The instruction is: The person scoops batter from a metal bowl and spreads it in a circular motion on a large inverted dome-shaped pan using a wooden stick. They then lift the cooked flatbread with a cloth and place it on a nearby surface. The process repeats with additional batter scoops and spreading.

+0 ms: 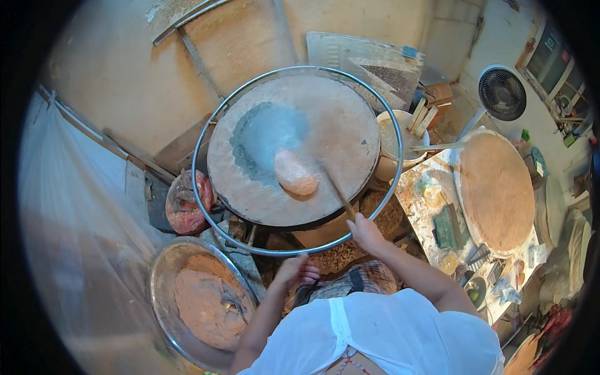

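Note:
A large round griddle point(347, 144) with a pale, dusty-looking top lies in front of me, inside a shiny metal ring point(294, 253). On it sits a rounded lump of dough point(295, 173), beside a bluish-grey, hazy patch point(265, 140) at the left. My right hand point(367, 235) is closed around one end of a wooden stick point(340, 195). The stick reaches over the griddle to the right of the dough; its far end is blurred. Just below the ring's near edge, my left hand point(298, 271) holds nothing, its fingers loosely extended.
A metal basin point(164, 312) with a brownish dough-like mass stands at lower left, near a red bag point(184, 206). At right, a table point(415, 206) bears a round brown-topped board point(497, 194) and small items. A bucket point(390, 128) and a fan point(502, 92) stand behind.

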Motion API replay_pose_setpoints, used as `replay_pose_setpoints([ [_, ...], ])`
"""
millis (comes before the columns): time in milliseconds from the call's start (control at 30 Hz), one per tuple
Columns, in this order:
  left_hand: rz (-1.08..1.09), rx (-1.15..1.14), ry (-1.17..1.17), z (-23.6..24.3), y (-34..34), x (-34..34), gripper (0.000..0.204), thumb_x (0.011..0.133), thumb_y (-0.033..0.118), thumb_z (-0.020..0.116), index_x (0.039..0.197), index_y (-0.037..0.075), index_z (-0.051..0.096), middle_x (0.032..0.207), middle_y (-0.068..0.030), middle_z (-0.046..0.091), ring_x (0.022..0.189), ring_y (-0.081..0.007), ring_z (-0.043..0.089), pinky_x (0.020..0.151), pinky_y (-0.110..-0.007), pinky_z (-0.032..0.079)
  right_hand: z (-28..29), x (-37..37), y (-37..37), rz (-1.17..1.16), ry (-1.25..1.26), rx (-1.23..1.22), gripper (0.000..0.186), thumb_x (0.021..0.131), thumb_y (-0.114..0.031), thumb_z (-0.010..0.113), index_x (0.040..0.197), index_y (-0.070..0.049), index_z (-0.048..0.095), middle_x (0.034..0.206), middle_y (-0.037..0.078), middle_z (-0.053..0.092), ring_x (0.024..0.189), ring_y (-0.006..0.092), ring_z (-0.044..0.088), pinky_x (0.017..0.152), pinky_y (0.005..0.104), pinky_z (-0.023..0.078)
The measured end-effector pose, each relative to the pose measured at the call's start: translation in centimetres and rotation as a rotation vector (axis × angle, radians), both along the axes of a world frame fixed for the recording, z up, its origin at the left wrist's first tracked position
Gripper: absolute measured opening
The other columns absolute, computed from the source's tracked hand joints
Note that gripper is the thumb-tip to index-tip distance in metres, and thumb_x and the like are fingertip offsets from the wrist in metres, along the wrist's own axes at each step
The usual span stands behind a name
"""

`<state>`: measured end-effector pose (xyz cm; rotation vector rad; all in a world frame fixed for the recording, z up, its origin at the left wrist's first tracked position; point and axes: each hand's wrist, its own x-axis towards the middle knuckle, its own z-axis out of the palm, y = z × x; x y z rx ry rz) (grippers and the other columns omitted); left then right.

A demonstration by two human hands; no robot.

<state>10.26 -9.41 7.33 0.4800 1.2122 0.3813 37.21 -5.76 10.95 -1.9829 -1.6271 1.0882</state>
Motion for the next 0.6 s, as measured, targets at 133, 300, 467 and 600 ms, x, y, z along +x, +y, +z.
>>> replay_pose_setpoints([
  [133, 0.756, 0.306, 0.246, -3.5, 1.3, -3.0, 0.07, 0.096, 0.059, 0.032, 0.111, -0.009, 0.04, 0.088, -0.0269, 0.062, 0.067, -0.0343, 0.066, 0.053, -0.039, 0.058, -0.3, -5.4, -2.4, 0.087, 0.004, -0.057, 0.037, 0.095, -0.032, 0.049, 0.093, 0.005, 0.048, 0.08, 0.03, 0.062, 0.079, 0.0472, 0.062, 0.07, 0.0536, 0.049],
  [300, 0.636, 0.109, 0.175, -1.4, 0.1, 0.6, 0.08, 0.094, 0.064, 0.021, 0.117, -0.012, 0.037, 0.091, -0.0281, 0.063, 0.075, -0.0381, 0.067, 0.056, -0.042, 0.059, 2.0, -0.8, 1.0, 0.117, -0.041, 0.019, 0.037, 0.096, -0.031, 0.048, 0.093, 0.006, 0.048, 0.082, 0.029, 0.062, 0.078, 0.0459, 0.062, 0.068, 0.0508, 0.049],
  [467, 0.242, 0.023, -0.033, -0.4, -1.1, 3.7, 0.084, 0.094, 0.065, 0.016, 0.114, -0.01, 0.047, 0.089, -0.026, 0.066, 0.074, -0.033, 0.068, 0.06, -0.036, 0.057, -1.0, -5.3, -2.5, 0.081, -0.009, -0.033, 0.035, 0.096, -0.028, 0.05, 0.089, 0.006, 0.047, 0.076, 0.031, 0.06, 0.076, 0.0471, 0.062, 0.066, 0.0502, 0.049],
  [600, -0.146, -0.092, -0.21, -0.6, -0.6, 3.2, 0.068, 0.097, 0.059, 0.027, 0.106, -0.005, 0.051, 0.089, -0.0231, 0.066, 0.069, -0.0316, 0.067, 0.063, -0.039, 0.057, 0.6, -2.7, 1.6, 0.16, 0.016, 0.009, 0.041, 0.094, -0.035, 0.049, 0.091, 0.006, 0.051, 0.084, 0.031, 0.062, 0.079, 0.0463, 0.062, 0.069, 0.0521, 0.049],
])
